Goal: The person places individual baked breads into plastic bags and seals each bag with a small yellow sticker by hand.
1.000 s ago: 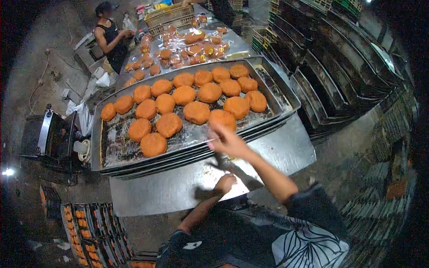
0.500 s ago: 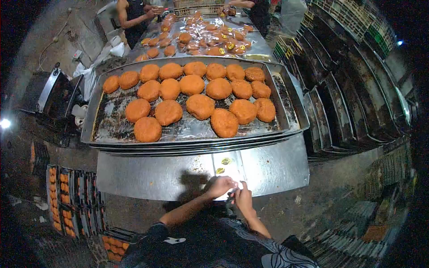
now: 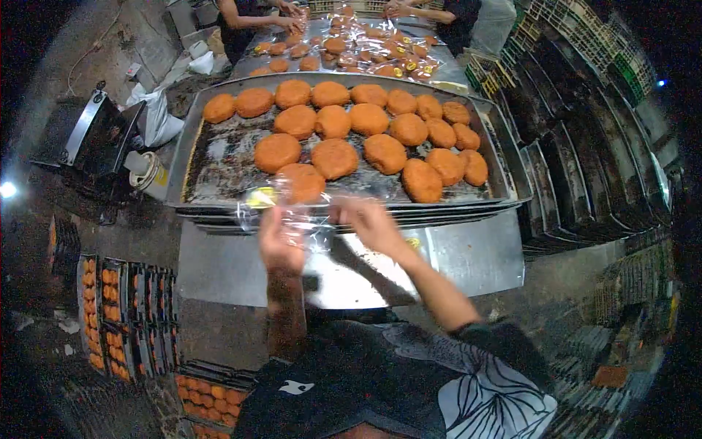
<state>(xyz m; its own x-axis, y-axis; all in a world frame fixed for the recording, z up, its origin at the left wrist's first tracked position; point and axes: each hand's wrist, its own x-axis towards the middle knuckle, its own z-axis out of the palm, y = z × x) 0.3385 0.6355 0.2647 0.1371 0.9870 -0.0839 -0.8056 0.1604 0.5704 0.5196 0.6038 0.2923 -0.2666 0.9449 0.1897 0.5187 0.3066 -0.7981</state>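
Observation:
My left hand (image 3: 281, 245) grips a clear plastic bag (image 3: 307, 233) with a yellow label (image 3: 261, 197) at its upper left. The bag is spread at the front edge of a metal baking tray (image 3: 174, 172) and overlaps the nearest round orange-brown bun (image 3: 301, 181). At the bag's right side is my right hand (image 3: 371, 225), fingers bent towards it and smeared by motion. More buns (image 3: 384, 154) sit in rows across the dark, stained tray, which rests on a stack of similar trays.
Bagged buns (image 3: 395, 55) cover the far table, where two people's hands (image 3: 289, 14) work. A metal table strip (image 3: 475, 252) runs in front of me. Racks of dark trays (image 3: 563, 175) stand at right. A bucket (image 3: 150, 175) and trays of buns (image 3: 110, 314) are at left.
Both hands have moved from the table's front edge up to the tray's front and apart, with the bag now spread between them. The view has shifted.

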